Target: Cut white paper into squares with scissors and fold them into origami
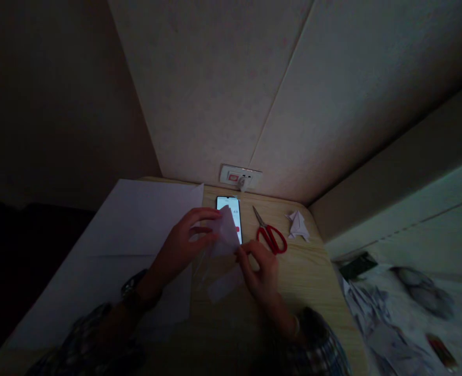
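A folded piece of white paper [226,233] is held up over the wooden table [305,271] between both hands. My left hand [187,237] grips its left side with fingers curled round the top edge. My right hand [259,266] pinches its lower right corner. A wristwatch [131,287] sits on my left wrist. Behind the paper lies a lit phone [233,206], partly covered by it.
Red-handled scissors [270,236] lie right of the phone. A small folded white paper figure [297,225] sits at the table's far right. Large white sheets [137,224] cover the left of the table. A wall socket [240,176] is behind. Crumpled papers [376,313] lie lower right.
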`<control>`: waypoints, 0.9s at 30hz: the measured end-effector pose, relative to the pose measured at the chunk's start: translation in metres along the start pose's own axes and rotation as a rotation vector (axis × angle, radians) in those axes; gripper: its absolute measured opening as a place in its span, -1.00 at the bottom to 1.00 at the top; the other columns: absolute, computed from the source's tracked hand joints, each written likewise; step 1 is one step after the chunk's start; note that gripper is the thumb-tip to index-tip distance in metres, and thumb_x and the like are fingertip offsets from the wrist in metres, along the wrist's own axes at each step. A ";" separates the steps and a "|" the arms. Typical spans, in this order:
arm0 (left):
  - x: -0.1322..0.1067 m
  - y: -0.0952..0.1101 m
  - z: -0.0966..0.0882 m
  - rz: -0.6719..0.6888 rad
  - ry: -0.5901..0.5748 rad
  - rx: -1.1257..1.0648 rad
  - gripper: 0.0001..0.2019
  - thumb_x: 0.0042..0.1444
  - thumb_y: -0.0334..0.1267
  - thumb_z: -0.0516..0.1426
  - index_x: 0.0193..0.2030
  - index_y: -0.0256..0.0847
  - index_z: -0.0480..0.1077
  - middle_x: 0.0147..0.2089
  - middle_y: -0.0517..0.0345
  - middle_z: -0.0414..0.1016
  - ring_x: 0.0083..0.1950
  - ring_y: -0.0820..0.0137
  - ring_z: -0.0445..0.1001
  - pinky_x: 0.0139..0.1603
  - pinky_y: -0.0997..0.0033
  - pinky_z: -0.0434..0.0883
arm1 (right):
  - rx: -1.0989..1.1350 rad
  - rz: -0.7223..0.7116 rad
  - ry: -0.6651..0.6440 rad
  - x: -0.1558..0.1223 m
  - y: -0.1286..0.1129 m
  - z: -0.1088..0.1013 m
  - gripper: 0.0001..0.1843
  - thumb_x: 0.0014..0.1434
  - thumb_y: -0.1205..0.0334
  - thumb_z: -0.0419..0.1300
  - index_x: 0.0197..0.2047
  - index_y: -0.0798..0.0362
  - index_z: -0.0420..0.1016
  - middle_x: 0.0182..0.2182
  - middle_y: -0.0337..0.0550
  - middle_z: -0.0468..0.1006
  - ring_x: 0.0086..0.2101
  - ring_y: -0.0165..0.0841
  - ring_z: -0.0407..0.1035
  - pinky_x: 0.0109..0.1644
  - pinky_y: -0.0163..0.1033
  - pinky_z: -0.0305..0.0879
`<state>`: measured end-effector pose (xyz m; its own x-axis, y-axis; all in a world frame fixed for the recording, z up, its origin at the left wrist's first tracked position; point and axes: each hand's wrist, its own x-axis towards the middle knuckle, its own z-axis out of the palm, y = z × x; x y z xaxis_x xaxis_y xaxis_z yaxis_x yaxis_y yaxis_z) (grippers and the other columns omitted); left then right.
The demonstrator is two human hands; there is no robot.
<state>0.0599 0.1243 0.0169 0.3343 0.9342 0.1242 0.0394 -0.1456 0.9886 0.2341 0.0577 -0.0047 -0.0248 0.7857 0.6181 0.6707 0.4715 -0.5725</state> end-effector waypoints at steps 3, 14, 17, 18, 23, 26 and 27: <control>0.000 -0.006 0.002 -0.024 0.012 0.032 -0.57 -0.05 -0.21 0.28 0.00 -0.14 0.37 0.17 0.01 0.31 0.20 0.20 0.31 0.15 0.15 0.38 | 0.117 0.182 0.054 0.001 0.000 -0.003 -0.70 0.27 0.28 0.06 -0.51 0.01 0.35 -0.59 -0.28 0.43 -0.53 -0.40 0.33 -0.43 -0.30 0.24; 0.004 -0.004 0.005 -0.262 -0.056 -0.243 -0.25 -0.28 -0.25 0.39 0.08 -0.16 0.16 0.05 -0.05 0.41 -0.13 0.21 0.55 -0.14 0.20 0.51 | 0.303 0.429 0.149 -0.004 0.007 0.003 -0.66 0.29 0.12 0.07 -0.52 0.00 0.35 -0.60 -0.33 0.37 -0.54 -0.40 0.27 -0.45 -0.28 0.18; 0.001 -0.001 0.007 -0.272 -0.087 -0.279 -0.23 -0.30 -0.29 0.40 0.07 -0.17 0.14 0.08 -0.08 0.43 -0.08 0.18 0.56 -0.13 0.24 0.52 | 0.323 0.443 0.134 -0.003 0.004 0.002 -0.67 0.28 0.13 0.07 -0.51 -0.01 0.36 -0.60 -0.32 0.39 -0.54 -0.39 0.27 -0.46 -0.28 0.17; 0.000 -0.001 0.007 -0.276 -0.084 -0.279 -0.23 -0.31 -0.30 0.40 0.06 -0.17 0.13 0.07 -0.09 0.45 -0.07 0.17 0.56 -0.12 0.24 0.52 | 0.325 0.442 0.125 -0.003 0.003 0.002 -0.68 0.27 0.14 0.08 -0.51 -0.01 0.37 -0.60 -0.32 0.40 -0.54 -0.39 0.27 -0.46 -0.28 0.16; -0.003 0.001 0.006 -0.260 -0.079 -0.222 -0.33 -0.22 -0.31 0.37 0.04 -0.22 0.16 -0.06 -0.06 0.57 -0.08 0.16 0.59 -0.10 0.28 0.51 | 0.310 0.435 0.104 -0.002 0.001 0.002 -0.70 0.25 0.18 0.09 -0.52 -0.01 0.36 -0.60 -0.32 0.40 -0.54 -0.41 0.29 -0.45 -0.30 0.16; -0.002 0.001 0.006 -0.266 -0.063 -0.230 -0.32 -0.22 -0.29 0.37 0.05 -0.24 0.18 -0.09 -0.07 0.59 -0.10 0.15 0.60 -0.13 0.29 0.52 | 0.292 0.425 0.094 -0.002 0.000 0.001 -0.70 0.24 0.19 0.09 -0.53 0.00 0.36 -0.61 -0.33 0.40 -0.54 -0.42 0.29 -0.44 -0.31 0.16; -0.001 0.002 0.006 -0.276 -0.052 -0.240 -0.31 -0.24 -0.28 0.38 0.05 -0.25 0.18 -0.10 -0.08 0.60 -0.11 0.14 0.60 -0.14 0.29 0.52 | 0.286 0.417 0.093 -0.002 0.000 0.000 -0.70 0.24 0.20 0.09 -0.53 0.00 0.36 -0.61 -0.33 0.40 -0.54 -0.42 0.29 -0.45 -0.31 0.16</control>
<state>0.0651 0.1212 0.0178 0.3901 0.9087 -0.1483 -0.0854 0.1961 0.9769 0.2335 0.0563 -0.0057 0.2762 0.8976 0.3435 0.3799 0.2263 -0.8969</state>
